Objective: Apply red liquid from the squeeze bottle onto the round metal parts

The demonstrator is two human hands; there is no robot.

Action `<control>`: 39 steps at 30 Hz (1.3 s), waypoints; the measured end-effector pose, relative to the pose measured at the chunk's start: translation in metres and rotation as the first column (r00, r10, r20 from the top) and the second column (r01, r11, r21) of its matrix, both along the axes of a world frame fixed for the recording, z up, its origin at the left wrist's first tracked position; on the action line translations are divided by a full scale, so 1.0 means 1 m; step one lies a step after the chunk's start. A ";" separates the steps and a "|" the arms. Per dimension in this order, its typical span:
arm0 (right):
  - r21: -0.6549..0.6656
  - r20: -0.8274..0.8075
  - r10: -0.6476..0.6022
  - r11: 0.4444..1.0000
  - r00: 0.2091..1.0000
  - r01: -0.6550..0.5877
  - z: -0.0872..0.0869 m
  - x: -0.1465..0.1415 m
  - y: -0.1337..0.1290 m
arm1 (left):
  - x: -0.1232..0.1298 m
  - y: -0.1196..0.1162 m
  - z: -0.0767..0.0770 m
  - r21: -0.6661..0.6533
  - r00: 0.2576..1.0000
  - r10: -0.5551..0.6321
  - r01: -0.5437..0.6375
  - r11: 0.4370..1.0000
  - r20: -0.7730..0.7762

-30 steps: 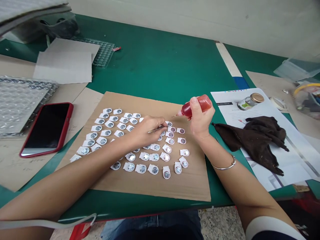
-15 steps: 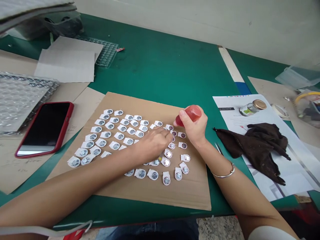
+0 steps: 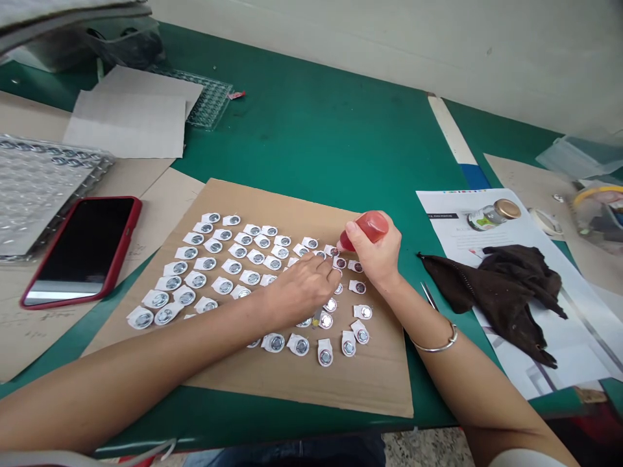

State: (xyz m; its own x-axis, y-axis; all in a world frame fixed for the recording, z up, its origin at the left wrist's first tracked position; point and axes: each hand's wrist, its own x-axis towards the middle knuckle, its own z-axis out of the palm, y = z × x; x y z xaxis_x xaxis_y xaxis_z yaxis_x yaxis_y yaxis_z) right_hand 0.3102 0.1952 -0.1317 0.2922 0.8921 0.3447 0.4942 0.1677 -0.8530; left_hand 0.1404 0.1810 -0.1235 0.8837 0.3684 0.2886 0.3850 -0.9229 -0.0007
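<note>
Head view | my right hand (image 3: 382,256): closed round red bottle (image 3: 372,226), tilted | my left hand (image 3: 304,292): fingers curled over white tags (image 3: 250,277), hold I cannot tell | cardboard (image 3: 341,388) beneath

A translucent red squeeze bottle (image 3: 374,226), right of centre, tilts narrow end down to the left in the right hand (image 3: 379,253). Round metal discs on white tabs (image 3: 274,342) spread in loose rows from left of centre to right of centre; several at right have dark reddish middles, the rest silvery. A narrow grey tool (image 3: 317,318), yellow-spotted and mostly hidden, shows below the left hand (image 3: 306,285).
</note>
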 end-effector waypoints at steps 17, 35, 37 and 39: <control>0.056 -0.011 -0.024 0.998 1.000 0.024 -0.007 0.002 0.003 | 0.000 0.000 0.003 -0.030 0.999 0.012 -0.013 0.999 -0.038; 0.056 0.004 -0.049 0.997 0.999 0.049 -0.006 0.003 0.005 | -0.001 0.002 0.006 -0.089 0.997 0.019 -0.025 0.996 -0.072; 0.062 0.007 -0.050 0.997 0.999 0.049 -0.006 0.003 0.005 | -0.001 0.004 0.006 -0.103 0.999 0.027 -0.031 0.994 -0.045; 0.070 0.011 -0.039 0.997 0.999 0.039 -0.006 0.003 0.005 | -0.002 0.007 0.004 -0.143 1.000 0.026 -0.028 0.989 -0.012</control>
State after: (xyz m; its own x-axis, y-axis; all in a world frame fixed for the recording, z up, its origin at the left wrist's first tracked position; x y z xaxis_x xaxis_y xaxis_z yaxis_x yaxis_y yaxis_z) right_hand 0.3137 0.1999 -0.1379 0.3217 0.8538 0.4094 0.5119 0.2069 -0.8338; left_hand 0.1383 0.1883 -0.1194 0.8755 0.4289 0.2224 0.4104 -0.9031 0.1264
